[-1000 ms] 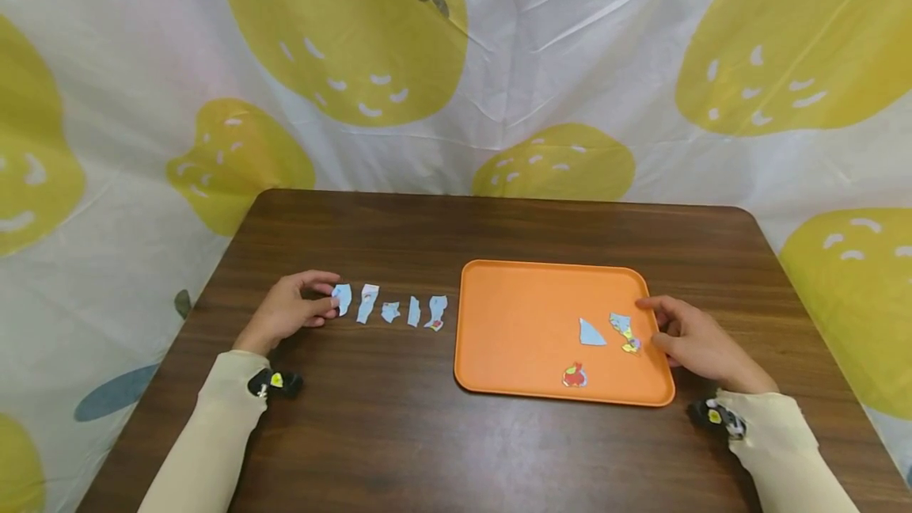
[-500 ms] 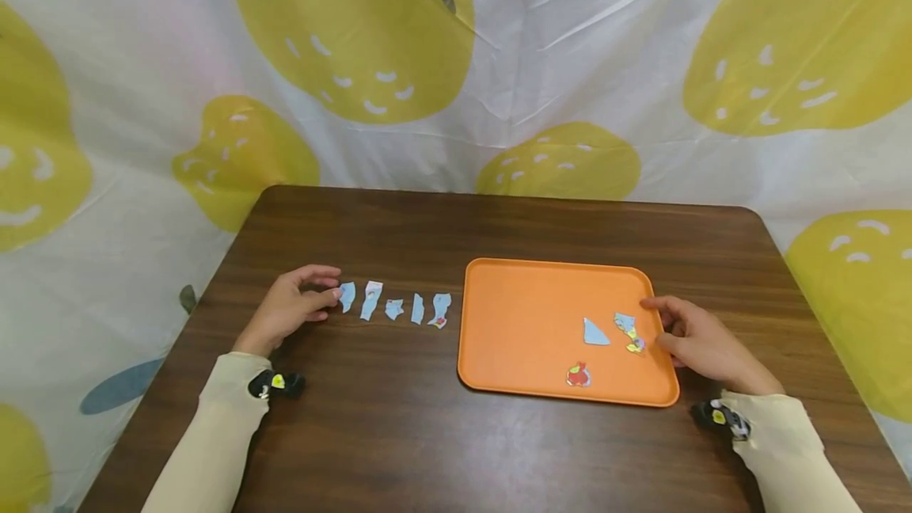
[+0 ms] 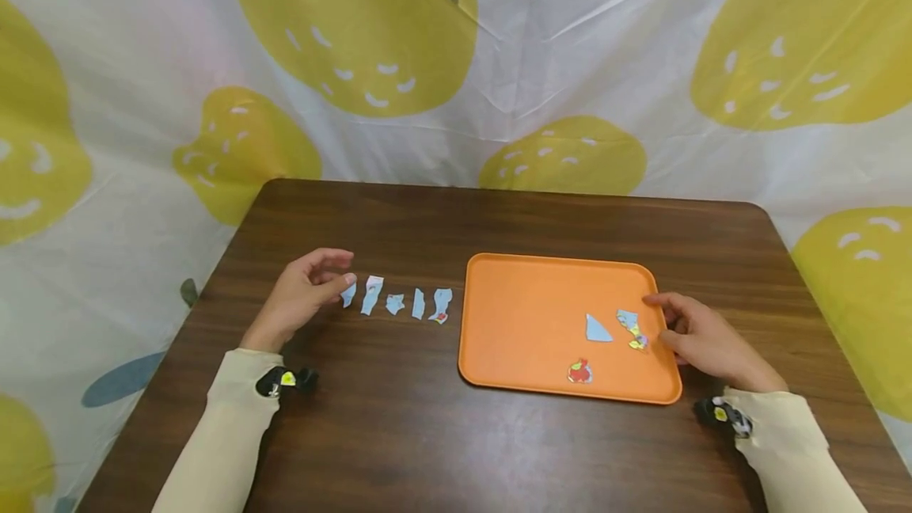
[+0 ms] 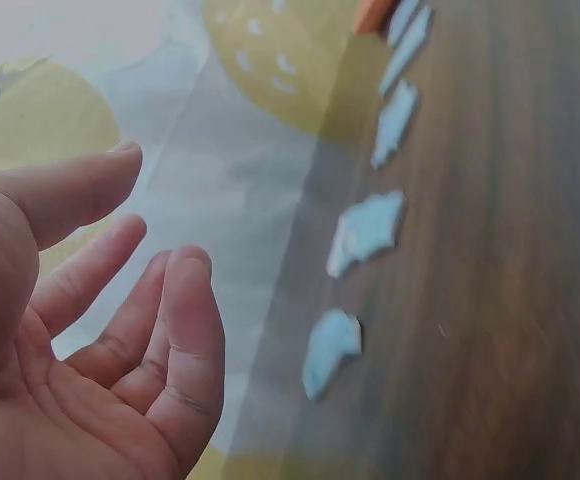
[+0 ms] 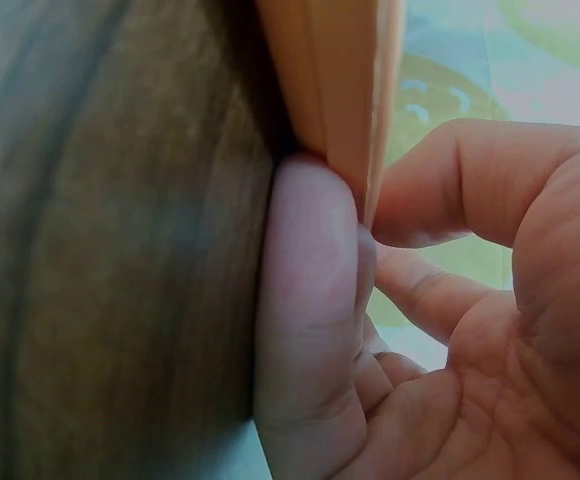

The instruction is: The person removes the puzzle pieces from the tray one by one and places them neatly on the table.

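Smooth plastic-looking tray point(image 3: 520, 319), wood-grained table point(image 3: 399, 410)

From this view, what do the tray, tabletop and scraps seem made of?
Orange tray: probably matte molded plastic; even color, smoothly rounded corners.
Brown tabletop: wood or wood-look laminate, can't tell; streaked grain, slight sheen.
Scraps: likely dull printed paper or thin card; ragged edges, colored patterns.

No text, label, brand, number or sign can be read in any view.
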`<state>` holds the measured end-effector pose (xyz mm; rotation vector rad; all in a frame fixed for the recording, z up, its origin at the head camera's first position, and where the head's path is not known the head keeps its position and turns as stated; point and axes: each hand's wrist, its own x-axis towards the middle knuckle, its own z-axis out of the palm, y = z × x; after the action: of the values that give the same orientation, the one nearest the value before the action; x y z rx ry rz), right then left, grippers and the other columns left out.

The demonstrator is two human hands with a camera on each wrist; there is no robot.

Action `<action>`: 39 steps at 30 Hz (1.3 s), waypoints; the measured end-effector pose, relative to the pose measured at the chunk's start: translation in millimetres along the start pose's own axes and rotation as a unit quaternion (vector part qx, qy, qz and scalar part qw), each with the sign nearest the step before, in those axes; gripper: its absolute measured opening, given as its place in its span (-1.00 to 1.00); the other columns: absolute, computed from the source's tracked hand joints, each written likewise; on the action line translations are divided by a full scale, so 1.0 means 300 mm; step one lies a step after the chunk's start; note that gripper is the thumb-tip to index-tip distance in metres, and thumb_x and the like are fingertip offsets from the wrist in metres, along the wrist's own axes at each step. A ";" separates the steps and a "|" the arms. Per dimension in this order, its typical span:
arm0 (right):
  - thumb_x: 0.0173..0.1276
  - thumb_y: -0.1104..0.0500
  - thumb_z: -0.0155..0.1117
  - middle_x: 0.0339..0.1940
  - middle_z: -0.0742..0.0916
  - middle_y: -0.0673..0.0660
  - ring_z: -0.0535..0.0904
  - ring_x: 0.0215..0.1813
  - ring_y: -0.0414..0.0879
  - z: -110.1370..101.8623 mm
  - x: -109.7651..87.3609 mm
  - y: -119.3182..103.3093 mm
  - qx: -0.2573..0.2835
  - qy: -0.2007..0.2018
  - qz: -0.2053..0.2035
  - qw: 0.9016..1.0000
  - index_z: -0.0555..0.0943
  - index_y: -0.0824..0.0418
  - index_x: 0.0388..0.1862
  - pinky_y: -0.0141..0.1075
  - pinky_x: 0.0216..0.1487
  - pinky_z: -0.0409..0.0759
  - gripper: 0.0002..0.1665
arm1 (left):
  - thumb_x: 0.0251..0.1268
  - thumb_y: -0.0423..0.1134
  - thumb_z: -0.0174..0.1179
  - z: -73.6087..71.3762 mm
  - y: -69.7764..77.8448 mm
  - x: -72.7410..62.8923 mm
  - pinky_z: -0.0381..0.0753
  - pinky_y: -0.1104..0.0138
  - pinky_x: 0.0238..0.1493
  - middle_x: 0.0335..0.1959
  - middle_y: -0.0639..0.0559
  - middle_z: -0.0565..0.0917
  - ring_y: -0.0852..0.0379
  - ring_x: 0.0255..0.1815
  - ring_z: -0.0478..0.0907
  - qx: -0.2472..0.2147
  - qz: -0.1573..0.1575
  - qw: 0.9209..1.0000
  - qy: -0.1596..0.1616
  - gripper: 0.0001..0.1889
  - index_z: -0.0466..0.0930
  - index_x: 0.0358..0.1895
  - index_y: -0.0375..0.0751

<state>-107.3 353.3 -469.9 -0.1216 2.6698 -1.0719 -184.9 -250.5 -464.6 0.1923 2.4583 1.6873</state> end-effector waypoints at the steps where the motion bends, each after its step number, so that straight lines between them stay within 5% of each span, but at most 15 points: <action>1: 0.45 0.35 0.25 -0.01 0.62 0.29 0.56 -0.36 -0.13 0.000 0.001 -0.001 -0.001 -0.001 0.001 1.000 0.41 0.29 0.52 -0.25 -0.39 0.74 -0.34 | 0.46 -0.17 0.40 0.005 0.010 0.003 0.77 0.32 -0.11 0.30 -0.36 0.60 0.24 -0.07 0.68 0.002 0.005 1.000 0.000 -0.48 0.54 0.38 -0.30; 7: 0.45 0.34 0.26 -0.02 0.62 0.28 0.56 -0.35 -0.12 0.001 0.004 -0.004 0.000 -0.003 0.006 1.000 0.40 0.29 0.53 -0.24 -0.39 0.74 -0.33 | 0.45 -0.20 0.40 0.054 0.069 0.021 0.69 0.38 -0.16 0.30 -0.36 0.62 0.14 -0.03 0.69 0.011 0.032 0.999 -0.007 -0.53 0.58 0.34 -0.23; 16: 0.45 0.34 0.26 -0.03 0.62 0.28 0.58 -0.36 -0.13 0.004 0.000 -0.008 0.009 -0.003 0.005 1.000 0.41 0.29 0.51 -0.24 -0.40 0.73 -0.35 | 0.40 -0.17 0.45 0.189 0.163 0.048 0.66 0.27 -0.04 0.28 -0.20 0.68 -0.02 0.05 0.70 0.027 0.056 0.998 -0.029 -0.58 0.65 0.27 -0.07; 39: 0.40 0.34 0.28 -0.06 0.59 0.27 0.55 -0.37 -0.11 0.006 0.010 -0.004 0.004 0.006 0.014 1.000 0.43 0.27 0.50 -0.22 -0.43 0.73 -0.33 | 0.40 -0.10 0.45 0.527 0.273 0.113 0.72 0.26 -0.09 0.28 -0.19 0.66 0.04 0.06 0.68 0.038 0.107 0.983 -0.145 -0.54 0.64 0.30 -0.06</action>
<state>-109.7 350.8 -470.8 -0.0746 2.6693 -1.0787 -185.1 -70.2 -445.9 0.6835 2.3507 1.5136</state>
